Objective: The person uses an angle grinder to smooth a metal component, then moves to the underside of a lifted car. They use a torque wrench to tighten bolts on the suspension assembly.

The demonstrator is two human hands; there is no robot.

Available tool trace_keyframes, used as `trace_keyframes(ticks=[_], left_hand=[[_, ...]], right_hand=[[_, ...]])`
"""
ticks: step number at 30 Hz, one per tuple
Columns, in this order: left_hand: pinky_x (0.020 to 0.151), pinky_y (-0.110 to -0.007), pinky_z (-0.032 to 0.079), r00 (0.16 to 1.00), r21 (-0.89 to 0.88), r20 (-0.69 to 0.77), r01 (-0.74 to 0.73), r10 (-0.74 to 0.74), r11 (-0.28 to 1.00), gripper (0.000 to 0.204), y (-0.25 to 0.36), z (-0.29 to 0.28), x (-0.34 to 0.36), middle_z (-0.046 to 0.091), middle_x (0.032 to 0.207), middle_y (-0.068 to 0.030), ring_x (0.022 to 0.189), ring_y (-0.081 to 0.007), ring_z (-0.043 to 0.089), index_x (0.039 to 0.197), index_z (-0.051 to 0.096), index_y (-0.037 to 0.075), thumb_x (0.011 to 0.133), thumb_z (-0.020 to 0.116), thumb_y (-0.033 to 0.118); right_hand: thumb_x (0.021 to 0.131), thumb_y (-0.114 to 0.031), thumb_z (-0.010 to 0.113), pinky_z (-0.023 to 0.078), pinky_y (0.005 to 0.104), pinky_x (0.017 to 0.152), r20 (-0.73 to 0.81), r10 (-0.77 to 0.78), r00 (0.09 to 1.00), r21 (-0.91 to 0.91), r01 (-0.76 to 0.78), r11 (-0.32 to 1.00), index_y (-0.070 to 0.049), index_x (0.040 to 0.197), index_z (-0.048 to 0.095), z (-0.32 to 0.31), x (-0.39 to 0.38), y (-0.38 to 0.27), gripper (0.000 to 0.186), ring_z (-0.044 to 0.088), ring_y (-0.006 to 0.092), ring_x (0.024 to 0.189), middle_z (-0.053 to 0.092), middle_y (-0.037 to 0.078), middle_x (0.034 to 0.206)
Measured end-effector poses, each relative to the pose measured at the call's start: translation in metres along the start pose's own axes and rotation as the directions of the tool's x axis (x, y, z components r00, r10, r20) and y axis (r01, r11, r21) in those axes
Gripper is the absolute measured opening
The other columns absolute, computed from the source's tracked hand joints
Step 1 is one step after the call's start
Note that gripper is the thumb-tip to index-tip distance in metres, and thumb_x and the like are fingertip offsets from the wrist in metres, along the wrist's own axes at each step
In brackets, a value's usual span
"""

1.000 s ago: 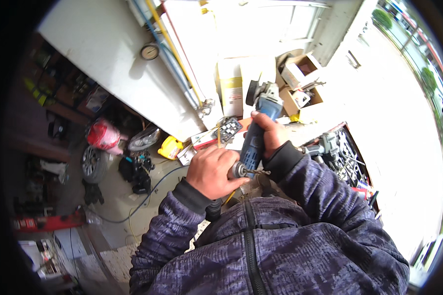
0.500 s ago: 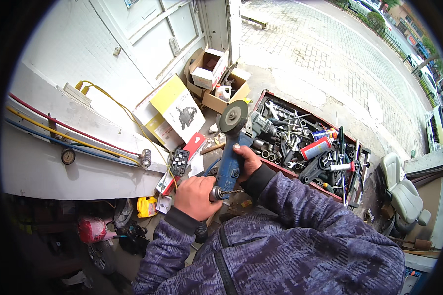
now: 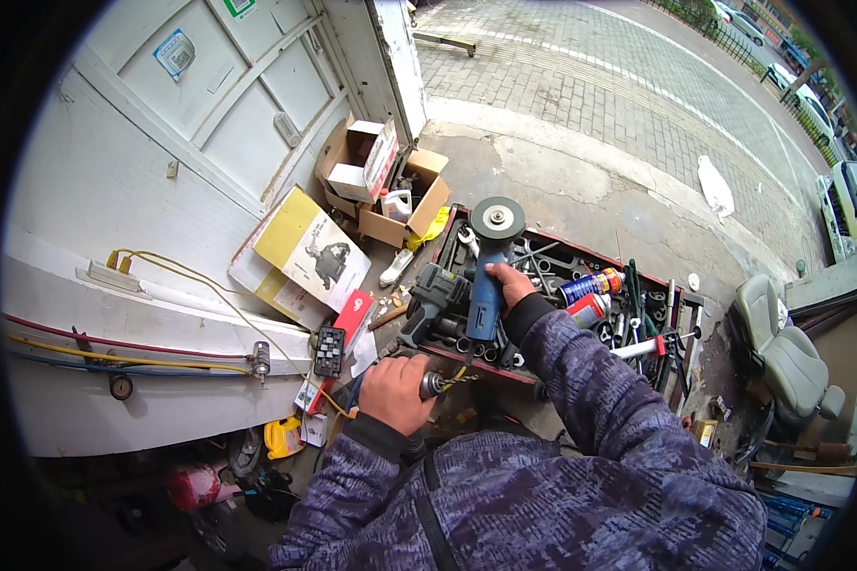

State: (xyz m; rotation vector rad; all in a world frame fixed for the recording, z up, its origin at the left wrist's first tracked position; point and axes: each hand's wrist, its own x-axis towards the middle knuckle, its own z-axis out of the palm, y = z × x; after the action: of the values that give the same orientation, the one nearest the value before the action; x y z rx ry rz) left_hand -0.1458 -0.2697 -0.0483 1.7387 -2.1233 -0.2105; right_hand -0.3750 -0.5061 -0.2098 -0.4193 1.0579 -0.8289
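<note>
My right hand (image 3: 511,285) is closed round a blue angle grinder (image 3: 487,305), its round disc (image 3: 498,218) pointing away from me over the near left part of a red-edged tool tray (image 3: 502,367). My left hand (image 3: 397,392), nearer and to the left, is wrapped round a power drill; the metal chuck (image 3: 432,384) and a twist bit (image 3: 463,378) stick out to the right. The hand and sleeve hide most of the drill's body. Just left of the grinder, a grey-green cordless power tool (image 3: 438,293) lies on the tray's edge.
The tray holds wrenches, sockets and spray cans (image 3: 590,285). Opened cardboard boxes (image 3: 383,226) and a yellow-white box (image 3: 319,249) stand at the left by a white door. A black case of small parts (image 3: 329,351) lies nearer. A grey seat (image 3: 786,357) stands right.
My right hand has moved the angle grinder right and away from my left hand, out over the tray. The left hand still grips the drill. The whole view has shifted a little.
</note>
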Motion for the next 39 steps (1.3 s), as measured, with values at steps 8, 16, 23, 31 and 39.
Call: trace_keyframes(ticks=[8, 16, 23, 31, 39], left_hand=[[0.091, -0.055, 0.060, 0.875, 0.053, -0.078, 0.483, -0.478, 0.874, 0.043, -0.039, -0.029, -0.082, 0.079, 0.107, -0.0186, 0.102, -0.0447, 0.076, 0.117, 0.076, 0.005, 0.082, 0.097, 0.021], [0.092, -0.058, 0.060, 0.705, 0.027, -0.070, 0.708, -0.706, 0.705, 0.043, -0.026, -0.024, -0.124, 0.079, 0.108, -0.0215, 0.104, -0.0481, 0.075, 0.114, 0.074, 0.005, 0.083, 0.098, 0.023], [0.089, -0.054, 0.061, 0.692, -0.071, -0.154, 0.704, -0.705, 0.707, 0.041, -0.040, -0.034, -0.113, 0.078, 0.103, -0.0221, 0.098, -0.0477, 0.076, 0.112, 0.074, 0.004, 0.082, 0.097, 0.018], [0.083, -0.039, 0.063, 0.631, -0.303, -0.219, 0.681, -0.744, 0.667, 0.034, -0.097, -0.046, -0.122, 0.074, 0.097, -0.0096, 0.089, -0.0172, 0.072, 0.116, 0.068, -0.002, 0.092, 0.090, 0.005], [0.087, -0.032, 0.056, 0.694, -0.517, -0.224, 0.511, -0.684, 0.687, 0.030, -0.147, -0.072, -0.129, 0.068, 0.103, -0.0020, 0.092, -0.0126, 0.064, 0.121, 0.067, 0.005, 0.100, 0.088, 0.009]], right_hand=[[0.087, -0.029, 0.096, 0.064, 0.0423, 0.095, 0.092, -0.076, 0.993, -0.544, 0.114, 0.831, 0.009, 0.127, 0.080, -0.047, 0.129, -0.055, 0.057, 0.081, 0.0277, 0.102, 0.084, 0.016, 0.116], [0.085, -0.035, 0.099, 0.064, 0.0403, 0.102, 0.115, 0.010, 0.993, -0.722, 0.077, 0.688, 0.009, 0.136, 0.082, -0.019, 0.152, -0.054, 0.070, 0.083, 0.0284, 0.108, 0.087, 0.020, 0.123], [0.093, -0.053, 0.089, 0.061, 0.0452, 0.112, 0.216, -0.118, 0.969, -0.919, 0.243, 0.311, 0.008, 0.144, 0.077, -0.007, 0.134, -0.072, 0.081, 0.081, 0.0389, 0.122, 0.082, 0.031, 0.134], [0.096, -0.023, 0.085, 0.055, 0.0563, 0.111, 0.364, -0.744, 0.560, -0.834, 0.552, 0.007, 0.000, 0.144, 0.065, -0.016, -0.033, -0.005, 0.057, 0.066, 0.0474, 0.123, 0.070, 0.024, 0.135], [0.093, -0.010, 0.081, 0.060, 0.0506, 0.087, 0.518, -0.655, 0.550, -0.764, 0.642, -0.066, -0.004, 0.113, 0.073, -0.096, -0.262, 0.052, 0.022, 0.070, 0.0391, 0.099, 0.071, 0.014, 0.107]])
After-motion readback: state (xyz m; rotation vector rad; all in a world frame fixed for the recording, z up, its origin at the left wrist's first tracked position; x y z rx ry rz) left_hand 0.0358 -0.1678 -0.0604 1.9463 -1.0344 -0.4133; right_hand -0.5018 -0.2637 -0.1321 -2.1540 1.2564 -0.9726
